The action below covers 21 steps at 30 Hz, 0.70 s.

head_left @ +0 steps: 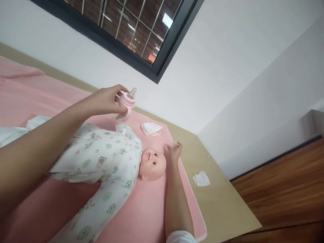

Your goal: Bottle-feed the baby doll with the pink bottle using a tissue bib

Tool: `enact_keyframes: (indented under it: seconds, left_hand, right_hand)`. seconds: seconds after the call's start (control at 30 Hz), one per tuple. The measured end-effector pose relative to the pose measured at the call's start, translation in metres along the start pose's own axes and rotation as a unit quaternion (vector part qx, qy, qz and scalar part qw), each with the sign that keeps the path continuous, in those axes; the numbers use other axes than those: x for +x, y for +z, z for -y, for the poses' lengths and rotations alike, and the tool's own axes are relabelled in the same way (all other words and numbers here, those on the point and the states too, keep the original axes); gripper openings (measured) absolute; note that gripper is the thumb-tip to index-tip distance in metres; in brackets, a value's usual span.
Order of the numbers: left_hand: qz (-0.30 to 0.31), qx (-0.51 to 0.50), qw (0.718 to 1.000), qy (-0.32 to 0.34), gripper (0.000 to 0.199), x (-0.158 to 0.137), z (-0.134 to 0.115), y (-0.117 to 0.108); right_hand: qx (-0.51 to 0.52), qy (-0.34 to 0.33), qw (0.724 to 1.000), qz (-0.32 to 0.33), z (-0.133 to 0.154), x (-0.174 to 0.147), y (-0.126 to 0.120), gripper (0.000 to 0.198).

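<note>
A pink baby bottle [127,99] with a clear teat is in my left hand [112,99], tilted, its teat pointing up and to the right. My fingers and thumb close around its collar and handle. Past the doll's head, my right hand [175,151] pinches a small clear piece [175,144] that looks like a bottle cap; most of it is hidden by the fingers. Between my arms lies a baby doll [154,163] on its back, dressed in a white printed outfit [101,153]. The left forearm passes above its body.
Under the doll is a pink blanket [141,209] on a tan surface [222,206]. A white packet in clear wrap [151,128] lies near the wall, and a crumpled white tissue [201,179] to the right. A dark-framed window [158,69] is above.
</note>
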<state>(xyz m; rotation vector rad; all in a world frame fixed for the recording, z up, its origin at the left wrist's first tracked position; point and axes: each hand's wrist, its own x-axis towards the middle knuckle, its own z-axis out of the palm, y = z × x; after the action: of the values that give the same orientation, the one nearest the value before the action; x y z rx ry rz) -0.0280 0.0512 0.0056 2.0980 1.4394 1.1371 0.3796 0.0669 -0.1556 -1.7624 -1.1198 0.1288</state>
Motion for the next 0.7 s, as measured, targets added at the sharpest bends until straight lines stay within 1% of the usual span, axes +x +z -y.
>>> enact_keyframes:
  seconds: [0.07, 0.1, 0.13, 0.2, 0.23, 0.27, 0.3, 0.37, 0.43, 0.47, 0.57, 0.7]
  left_hand:
    - [0.038, -0.010, 0.999, 0.004, 0.066, -0.010, -0.018, 0.006]
    - [0.059, -0.019, 0.998, 0.008, 0.067, -0.014, -0.025, 0.009]
    - [0.077, -0.026, 0.997, 0.013, 0.068, -0.018, -0.031, 0.012]
    - [0.104, -0.034, 0.994, 0.026, 0.070, -0.025, -0.039, 0.016]
    - [0.112, -0.033, 0.993, 0.034, 0.070, -0.028, -0.042, 0.018]
    - [0.118, -0.030, 0.992, 0.040, 0.070, -0.030, -0.044, 0.019]
    - [0.124, -0.027, 0.991, 0.046, 0.071, -0.032, -0.045, 0.021]
    - [0.139, -0.027, 0.988, 0.058, 0.073, -0.034, -0.046, 0.022]
    - [0.169, -0.032, 0.983, 0.060, 0.078, -0.035, -0.045, 0.022]
    - [0.187, -0.037, 0.980, 0.060, 0.081, -0.035, -0.044, 0.021]
    - [0.231, -0.060, 0.969, 0.061, 0.089, -0.035, -0.043, 0.019]
    - [0.248, -0.092, 0.962, 0.072, 0.095, -0.037, -0.045, 0.015]
  right_hand:
    - [0.105, 0.020, 0.994, -0.012, 0.027, -0.001, -0.003, 0.071]
    - [0.162, 0.010, 0.987, -0.007, 0.043, -0.004, -0.005, 0.070]
    - [0.219, -0.002, 0.976, 0.006, 0.060, -0.007, -0.008, 0.072]
    - [0.314, -0.025, 0.948, 0.036, 0.095, -0.018, -0.014, 0.082]
    - [0.343, -0.043, 0.937, 0.046, 0.112, -0.026, -0.017, 0.085]
    - [0.367, -0.066, 0.927, 0.052, 0.128, -0.035, -0.020, 0.083]
    - [0.387, -0.079, 0.916, 0.075, 0.143, -0.044, -0.024, 0.079]
    - [0.431, -0.079, 0.891, 0.122, 0.168, -0.063, -0.030, 0.075]
    - [0.453, -0.076, 0.874, 0.160, 0.185, -0.080, -0.034, 0.071]
    - [0.459, -0.078, 0.869, 0.167, 0.191, -0.087, -0.036, 0.069]
    - [0.458, -0.087, 0.866, 0.181, 0.201, -0.100, -0.039, 0.064]
    - [0.426, -0.109, 0.869, 0.228, 0.206, -0.108, -0.042, 0.063]
